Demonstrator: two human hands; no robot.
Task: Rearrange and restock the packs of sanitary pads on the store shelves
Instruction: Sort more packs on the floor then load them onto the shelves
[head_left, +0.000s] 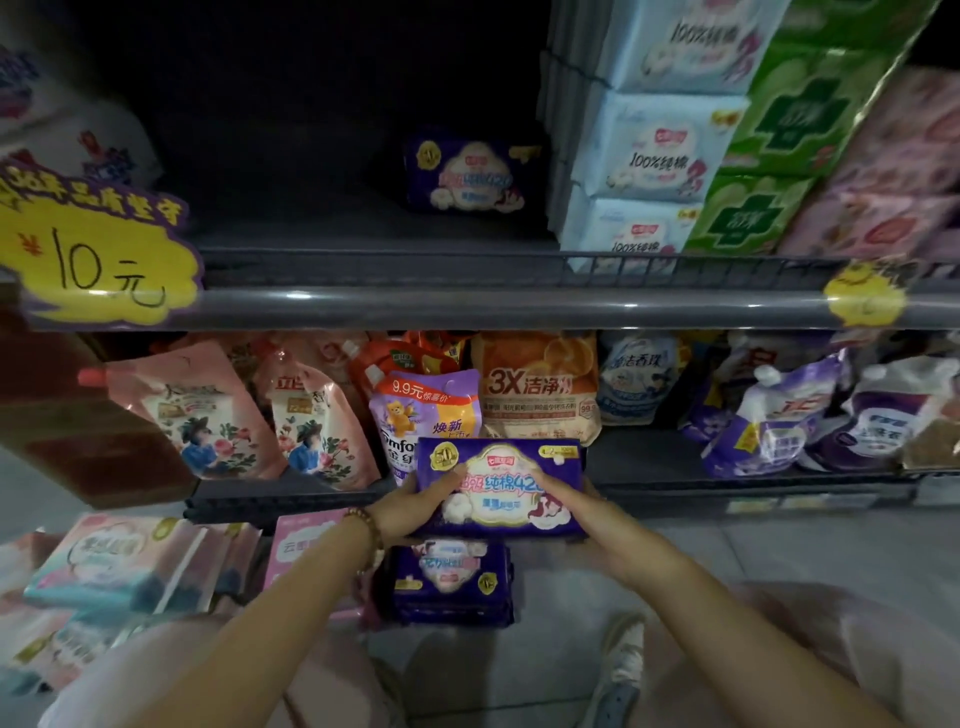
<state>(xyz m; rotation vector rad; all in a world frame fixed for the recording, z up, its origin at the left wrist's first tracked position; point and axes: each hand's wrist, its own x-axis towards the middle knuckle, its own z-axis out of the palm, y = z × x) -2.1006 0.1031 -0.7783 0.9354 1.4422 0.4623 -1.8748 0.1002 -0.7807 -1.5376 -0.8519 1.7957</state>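
Left hand (414, 506), right hand (567, 500) around purple pack (501, 460)

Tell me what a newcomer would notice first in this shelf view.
First, the purple pack gripped by the left hand and right hand, centre frame, before the lower shelf. Next, the big yellow price sign marked 10 on the upper shelf rail, far left. Then the lone matching pack deep in the dark above that rail, beside stacked pale blue packs.
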